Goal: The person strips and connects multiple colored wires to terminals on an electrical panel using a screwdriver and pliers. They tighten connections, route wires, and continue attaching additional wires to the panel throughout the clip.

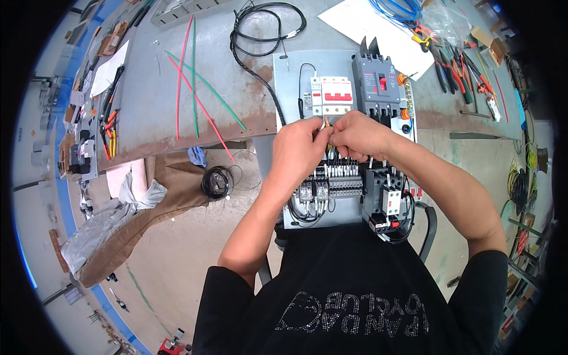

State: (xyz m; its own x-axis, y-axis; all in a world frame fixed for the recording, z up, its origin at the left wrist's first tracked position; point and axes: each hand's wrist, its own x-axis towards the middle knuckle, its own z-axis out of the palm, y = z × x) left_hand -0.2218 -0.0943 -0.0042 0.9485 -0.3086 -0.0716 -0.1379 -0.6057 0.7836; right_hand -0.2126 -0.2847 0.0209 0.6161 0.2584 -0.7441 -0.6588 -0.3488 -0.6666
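My left hand (300, 145) and my right hand (361, 135) meet over a grey mounting plate (290, 68), fingertips pinched together around thin wires (328, 123). Both are closed; the exact grip is partly hidden by the fingers. Just beyond them sits a white circuit breaker (336, 94) with red toggles. To its right stands a larger dark grey moulded-case breaker (378, 84) with a red lever. Nearer to me, below the hands, are a row of terminal blocks (345, 188), plug-in relays (313, 191) and a dark contactor (384, 201) with a white block on it.
A black cable (260, 76) coils across the metal bench (216, 71). Red and green tubes (194, 77) lie at left, hand tools (455, 71) at right, with white paper (361, 29) behind. Brown cloth (142, 216) and a coil of black wire (216, 182) are below the bench edge.
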